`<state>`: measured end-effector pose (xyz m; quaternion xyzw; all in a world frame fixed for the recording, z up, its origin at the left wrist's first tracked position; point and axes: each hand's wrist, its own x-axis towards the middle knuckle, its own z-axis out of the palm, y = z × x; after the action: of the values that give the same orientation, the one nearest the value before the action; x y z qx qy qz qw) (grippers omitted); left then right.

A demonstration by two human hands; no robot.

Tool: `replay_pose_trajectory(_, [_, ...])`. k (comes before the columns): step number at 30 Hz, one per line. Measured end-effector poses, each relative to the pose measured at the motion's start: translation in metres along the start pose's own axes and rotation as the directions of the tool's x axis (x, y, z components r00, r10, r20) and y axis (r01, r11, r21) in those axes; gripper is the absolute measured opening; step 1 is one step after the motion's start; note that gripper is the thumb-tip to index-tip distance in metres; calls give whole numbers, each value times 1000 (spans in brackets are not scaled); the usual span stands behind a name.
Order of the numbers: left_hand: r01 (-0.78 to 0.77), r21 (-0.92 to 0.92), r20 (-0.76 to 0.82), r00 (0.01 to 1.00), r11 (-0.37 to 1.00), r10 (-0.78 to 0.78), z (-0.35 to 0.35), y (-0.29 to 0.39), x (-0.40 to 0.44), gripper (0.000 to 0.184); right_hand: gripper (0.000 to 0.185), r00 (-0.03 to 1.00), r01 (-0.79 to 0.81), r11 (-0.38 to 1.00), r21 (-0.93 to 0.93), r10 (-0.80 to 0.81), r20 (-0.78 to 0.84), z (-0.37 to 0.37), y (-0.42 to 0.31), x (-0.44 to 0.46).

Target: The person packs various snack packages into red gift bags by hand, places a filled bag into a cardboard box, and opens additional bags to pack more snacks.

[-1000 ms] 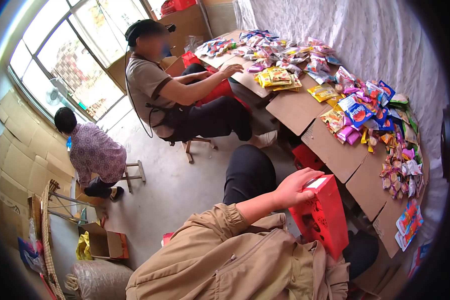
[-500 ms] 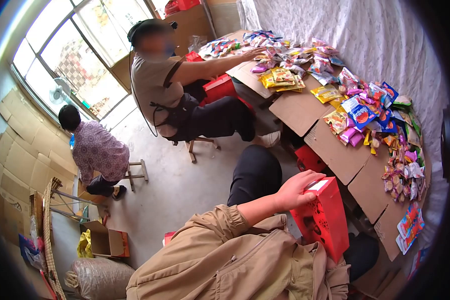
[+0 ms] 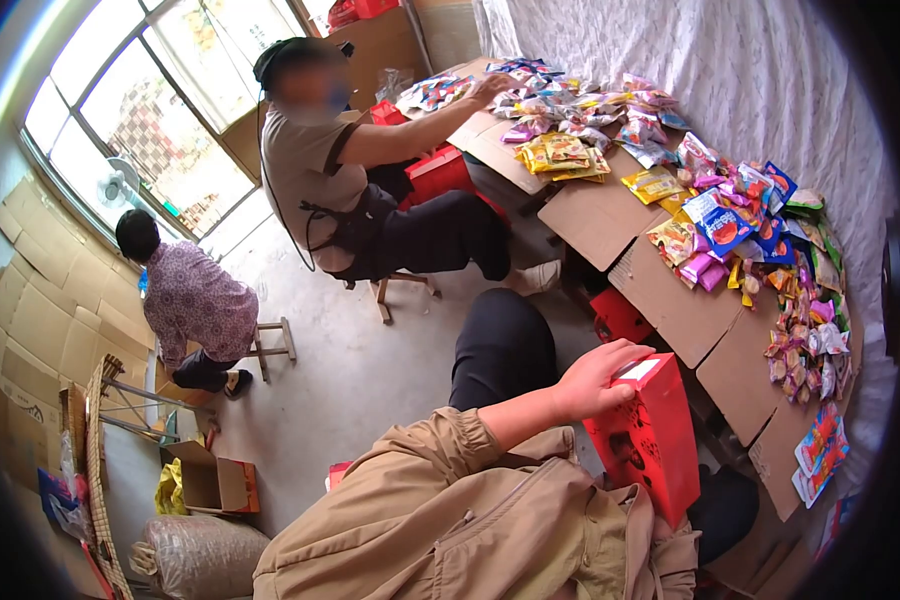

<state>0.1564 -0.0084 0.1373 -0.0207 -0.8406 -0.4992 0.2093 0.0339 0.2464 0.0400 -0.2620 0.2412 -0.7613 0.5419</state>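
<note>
My left hand (image 3: 602, 380) grips the upper edge of a red printed gift box (image 3: 650, 440), fingers over its top and thumb at the near side. The box stands tilted in my lap against my tan jacket. A white patch shows at its top; the contents are hidden. My right hand is out of sight, with only the right sleeve (image 3: 675, 560) visible below the box. Beside the box runs a cardboard-covered table (image 3: 670, 300). Along its far side lie piles of small snack packets (image 3: 725, 225), and red-and-blue packets (image 3: 820, 450) lie at the near end.
A co-worker (image 3: 315, 170) sits at the table's far part, a hand (image 3: 490, 90) over the packets and a red box (image 3: 440, 175) by the lap. Another person (image 3: 200, 300) sits on a stool at left. Under the table is a red box (image 3: 620, 315); a sack (image 3: 200, 555) lies lower left.
The co-worker's hand has drawn back slightly to the left and up over the packets. My left hand and the red box have shifted only very slightly.
</note>
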Motion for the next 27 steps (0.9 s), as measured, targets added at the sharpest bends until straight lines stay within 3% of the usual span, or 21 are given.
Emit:
replay_pose_trajectory(2, [7,-24,-11,1000,1000,-7,-3,-2,-1,99,75,1000,8,1000,-12,-8,-20,3,0,8])
replay_pose_trajectory(7, [30,-113,-107,993,993,-42,-12,-20,-8,65,76,997,27,999,-42,-30,-68,8,-12,42])
replay_pose_trajectory(12, [11,-150,-126,992,989,-30,-12,-27,-10,70,77,990,50,996,-72,-59,-128,27,-19,89])
replay_pose_trajectory(15, [29,-257,-165,983,966,-74,-12,-33,-10,89,77,982,65,994,-90,-79,-170,32,-20,98])
replay_pose_trajectory(16, [29,-256,-164,984,966,-73,-8,-43,-12,89,77,980,69,993,-96,-85,-179,-3,-4,26])
replay_pose_trajectory(17, [38,-453,-227,961,891,-156,-2,-62,-16,72,77,978,73,992,-101,-91,-186,-39,12,-48])
replay_pose_trajectory(18, [26,-630,-270,930,776,-250,0,-71,-17,56,77,976,76,991,-107,-96,-194,-41,12,-51])
replay_pose_trajectory(19, [27,-735,-263,910,678,-321,2,-80,-19,62,78,974,78,991,-112,-100,-202,-45,14,-52])
replay_pose_trajectory(20, [28,-734,-264,909,679,-322,0,-75,-20,62,78,975,77,991,-110,-98,-200,-45,12,-51])
replay_pose_trajectory(22, [150,-791,-222,834,594,-505,-5,-66,-24,65,83,885,92,973,-209,-176,-430,-34,2,-44])
replay_pose_trajectory(24, [184,-807,-205,803,561,-559,-1,-90,-32,67,77,907,127,978,-166,-182,-379,-9,-14,-39])
replay_pose_trajectory(26, [135,-905,-213,676,403,-705,10,-109,-32,71,50,954,-14,759,-651,-185,-237,5,-28,-35])
replay_pose_trajectory(27, [223,-850,-262,607,478,-750,7,-85,-30,76,23,927,-152,555,-818,-207,-313,17,-33,-27])
